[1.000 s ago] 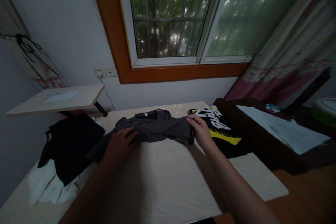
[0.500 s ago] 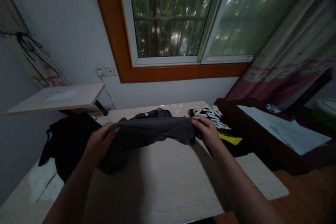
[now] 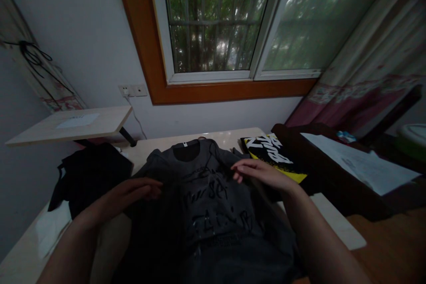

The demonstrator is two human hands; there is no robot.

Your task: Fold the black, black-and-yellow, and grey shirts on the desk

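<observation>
A dark grey T-shirt (image 3: 213, 213) with black lettering across its chest lies spread over the table, its neckline toward the window. My left hand (image 3: 138, 191) is over the left sleeve side, fingers stretched out and nothing in them. Over the shirt's right shoulder, my right hand (image 3: 261, 173) has its fingers loosely extended, also with nothing held. Whether either hand touches the cloth, I cannot tell. The shirt's lower part runs out of view at the bottom.
On the left lie a black garment (image 3: 91, 175) and a white cloth (image 3: 53, 228), below a small raised shelf (image 3: 76, 122). A folded black and yellow printed garment (image 3: 276, 155) is at the right. Beyond the pale table (image 3: 229, 135) is a window (image 3: 219, 22).
The grey shirt's gathered edge, held up by both hands before, has come down toward me, so the printed front now shows. Both hands have let go of it.
</observation>
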